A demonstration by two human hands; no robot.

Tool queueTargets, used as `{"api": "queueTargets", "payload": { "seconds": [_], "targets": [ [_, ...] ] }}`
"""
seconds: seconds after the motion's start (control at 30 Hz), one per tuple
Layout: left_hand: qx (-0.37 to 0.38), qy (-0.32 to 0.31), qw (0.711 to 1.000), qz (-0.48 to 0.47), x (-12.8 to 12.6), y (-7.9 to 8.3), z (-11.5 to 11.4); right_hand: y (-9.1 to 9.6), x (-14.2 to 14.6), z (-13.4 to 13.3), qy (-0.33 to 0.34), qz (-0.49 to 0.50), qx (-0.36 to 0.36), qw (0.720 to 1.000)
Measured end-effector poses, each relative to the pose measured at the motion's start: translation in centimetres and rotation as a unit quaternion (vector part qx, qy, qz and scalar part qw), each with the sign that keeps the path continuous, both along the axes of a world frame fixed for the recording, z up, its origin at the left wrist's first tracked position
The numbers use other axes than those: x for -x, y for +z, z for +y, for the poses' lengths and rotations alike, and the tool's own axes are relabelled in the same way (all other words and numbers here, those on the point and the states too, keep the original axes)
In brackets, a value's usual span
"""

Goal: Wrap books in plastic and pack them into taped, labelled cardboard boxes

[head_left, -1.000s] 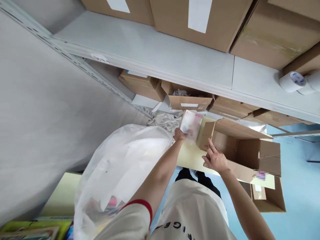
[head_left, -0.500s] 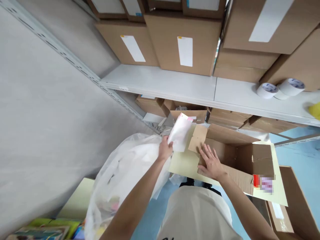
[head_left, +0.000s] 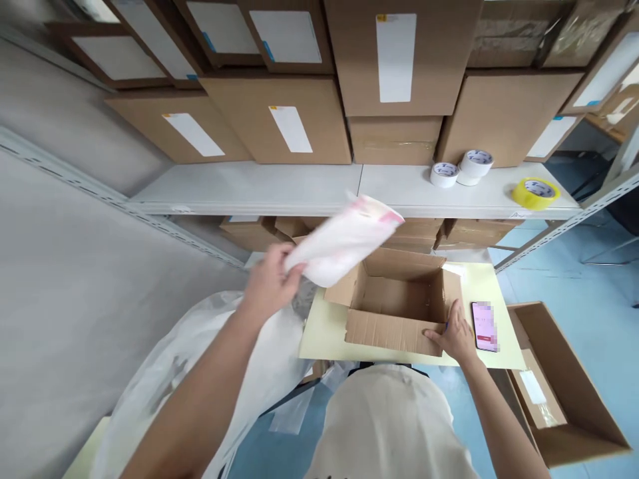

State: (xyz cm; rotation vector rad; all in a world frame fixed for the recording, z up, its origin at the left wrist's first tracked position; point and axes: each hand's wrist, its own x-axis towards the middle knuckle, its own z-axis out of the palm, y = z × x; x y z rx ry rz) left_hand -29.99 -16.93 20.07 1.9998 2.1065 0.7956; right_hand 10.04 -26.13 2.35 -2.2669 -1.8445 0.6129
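Observation:
My left hand point(head_left: 269, 283) is closed on one end of a flat white packet point(head_left: 347, 239), wrapped in a cloudy white sleeve with pink marks at its far end. The packet hangs tilted above the left side of an open cardboard box point(head_left: 389, 330), slightly blurred. What is inside the wrapping cannot be made out. My right hand point(head_left: 456, 336) grips the box's front right corner, thumb on the front flap and fingers round the right flap. The box sits with flaps spread on a pale yellow table point(head_left: 324, 339), and its visible inside holds nothing.
A phone point(head_left: 484, 326) lies right of the box. A larger open carton point(head_left: 574, 372) stands on the floor at right. A big white plastic bag point(head_left: 210, 372) bulges at left. Tape rolls point(head_left: 536, 193) and stacked cartons point(head_left: 294, 120) fill the shelf point(head_left: 279, 183) ahead.
My left hand has lifted the packet and swung it toward the box. My right hand has moved from the box's left side to its right corner. The view has turned right.

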Motion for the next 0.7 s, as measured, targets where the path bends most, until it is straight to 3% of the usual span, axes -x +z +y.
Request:
{"api": "queueTargets", "payload": {
  "seconds": [0.1, 0.23, 0.5, 0.7],
  "targets": [
    [0.1, -0.161, 0.981, 0.035, -5.0, -1.8, 2.6, -0.4, 0.0, 0.2, 0.004, 0.041, 0.03, 0.999],
    [0.216, -0.268, 0.934, 0.094, -9.3, -4.4, 4.8, -0.5, -0.2, 0.1, 0.011, 0.061, 0.05, 0.997],
    [0.276, -0.328, 0.894, 0.128, -12.5, -8.1, 5.7, -1.3, -0.3, 0.3, 0.007, 0.075, 0.044, 0.996],
    [0.304, -0.351, 0.875, 0.138, -14.0, -12.1, 4.4, -2.3, -1.4, 0.6, 0.037, 0.095, 0.029, 0.994]
  ]
}}
